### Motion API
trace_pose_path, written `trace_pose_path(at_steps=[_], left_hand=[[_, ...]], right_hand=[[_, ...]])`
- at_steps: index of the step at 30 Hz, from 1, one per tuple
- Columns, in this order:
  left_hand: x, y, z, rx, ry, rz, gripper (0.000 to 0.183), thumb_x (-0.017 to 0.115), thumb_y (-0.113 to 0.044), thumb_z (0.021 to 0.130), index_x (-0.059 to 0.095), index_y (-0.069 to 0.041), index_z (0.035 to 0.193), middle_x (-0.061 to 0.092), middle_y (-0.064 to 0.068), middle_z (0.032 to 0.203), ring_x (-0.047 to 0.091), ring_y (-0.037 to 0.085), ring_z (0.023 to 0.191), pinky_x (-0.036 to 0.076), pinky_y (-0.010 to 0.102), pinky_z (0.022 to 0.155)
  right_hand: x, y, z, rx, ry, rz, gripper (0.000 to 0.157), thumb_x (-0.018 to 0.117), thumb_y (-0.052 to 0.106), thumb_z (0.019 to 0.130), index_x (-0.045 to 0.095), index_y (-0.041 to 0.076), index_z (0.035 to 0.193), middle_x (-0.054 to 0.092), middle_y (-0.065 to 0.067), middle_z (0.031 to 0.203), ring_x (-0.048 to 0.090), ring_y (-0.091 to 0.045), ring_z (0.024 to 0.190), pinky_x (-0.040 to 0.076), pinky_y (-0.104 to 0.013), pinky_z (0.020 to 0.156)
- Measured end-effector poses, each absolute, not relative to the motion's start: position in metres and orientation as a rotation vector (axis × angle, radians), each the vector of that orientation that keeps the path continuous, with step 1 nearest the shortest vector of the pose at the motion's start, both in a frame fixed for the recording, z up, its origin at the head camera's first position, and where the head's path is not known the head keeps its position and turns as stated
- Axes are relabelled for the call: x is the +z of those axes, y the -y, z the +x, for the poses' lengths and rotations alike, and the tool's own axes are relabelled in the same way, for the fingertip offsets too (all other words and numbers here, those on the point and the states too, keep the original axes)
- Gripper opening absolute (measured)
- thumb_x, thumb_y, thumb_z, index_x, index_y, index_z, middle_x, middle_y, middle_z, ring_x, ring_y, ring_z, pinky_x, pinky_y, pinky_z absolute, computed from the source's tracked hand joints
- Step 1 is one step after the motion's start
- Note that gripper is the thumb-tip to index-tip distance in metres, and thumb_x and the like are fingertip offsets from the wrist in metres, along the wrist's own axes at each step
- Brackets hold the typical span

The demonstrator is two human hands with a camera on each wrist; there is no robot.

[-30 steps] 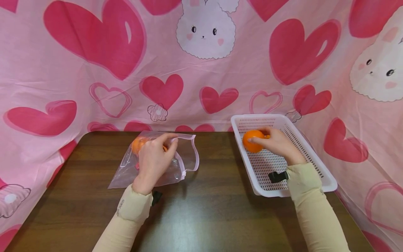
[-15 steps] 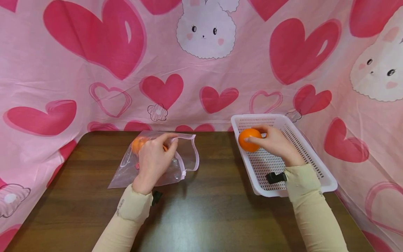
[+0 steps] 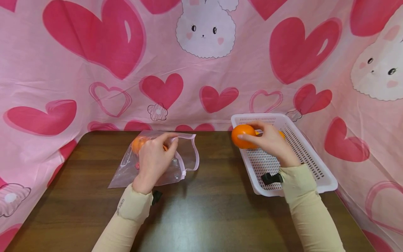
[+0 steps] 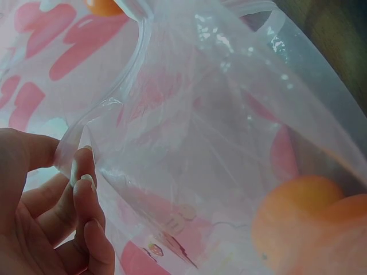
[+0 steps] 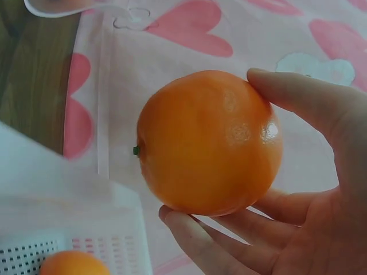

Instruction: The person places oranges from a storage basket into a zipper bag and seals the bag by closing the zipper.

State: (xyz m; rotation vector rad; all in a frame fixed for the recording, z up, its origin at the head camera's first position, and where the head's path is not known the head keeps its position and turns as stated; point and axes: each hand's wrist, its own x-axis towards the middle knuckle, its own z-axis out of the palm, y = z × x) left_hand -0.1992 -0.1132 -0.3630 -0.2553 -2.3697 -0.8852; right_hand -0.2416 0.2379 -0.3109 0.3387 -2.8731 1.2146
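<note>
Currently the left hand (image 3: 154, 159) is pinching a clear bag (image 3: 168, 175) by its edge, while the right hand (image 3: 274, 141) is grasping one orange (image 3: 242, 136) near the white basket (image 3: 274, 193).

Left hand (image 4: 54, 215) at a translucent bag (image 4: 189, 132).
We see its rim pinched, orange fruits (image 4: 295, 215) showing through.

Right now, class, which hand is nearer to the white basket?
Right. The right hand is above the white basket, holding an orange fruit; the left hand is well to the basket's left, pinching the plastic bag.
</note>
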Motion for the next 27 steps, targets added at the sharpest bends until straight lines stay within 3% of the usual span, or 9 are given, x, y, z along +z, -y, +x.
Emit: trace_pose_path(at_steps=[8,15,20,27], left_hand=[[-0.363,0.113,-0.200,-0.879,2.358,-0.250,0.022,0.070,-0.027,0.094,0.079,-0.015,0.110,0.057,-0.003,0.063,0.042,0.015,0.047,0.037,0.036,0.045],[-0.362,0.114,-0.199,-0.875,2.360,-0.246,0.022,0.070,-0.027,0.094,0.079,-0.014,0.109,0.055,-0.002,0.061,0.042,0.016,0.047,0.037,0.036,0.045],[-0.362,0.114,-0.199,-0.863,2.351,-0.249,0.022,0.070,-0.027,0.093,0.079,-0.014,0.109,0.054,-0.002,0.060,0.042,0.016,0.046,0.037,0.036,0.045],[-0.362,0.115,-0.199,-0.878,2.350,-0.248,0.022,0.070,-0.026,0.094,0.079,-0.014,0.110,0.055,-0.002,0.061,0.042,0.016,0.046,0.037,0.036,0.045]], right_hand=[[-0.312,-0.220,-0.238,1.331,2.859,0.363,0.065,0.078,0.039,0.089,0.058,0.003,0.138,0.062,-0.016,0.127,0.062,-0.035,0.107,0.055,-0.044,0.087],[-0.317,-0.208,-0.237,1.328,2.811,0.392,0.063,0.079,0.038,0.089,0.059,0.003,0.138,0.064,-0.015,0.126,0.061,-0.034,0.109,0.050,-0.047,0.094],[-0.319,-0.200,-0.235,1.333,2.807,0.404,0.065,0.078,0.044,0.088,0.059,0.007,0.138,0.065,-0.011,0.123,0.059,-0.030,0.105,0.050,-0.043,0.090],[-0.320,-0.185,-0.232,1.331,2.783,0.465,0.056,0.079,0.039,0.088,0.064,0.008,0.133,0.068,-0.009,0.117,0.062,-0.028,0.098,0.052,-0.040,0.084]])
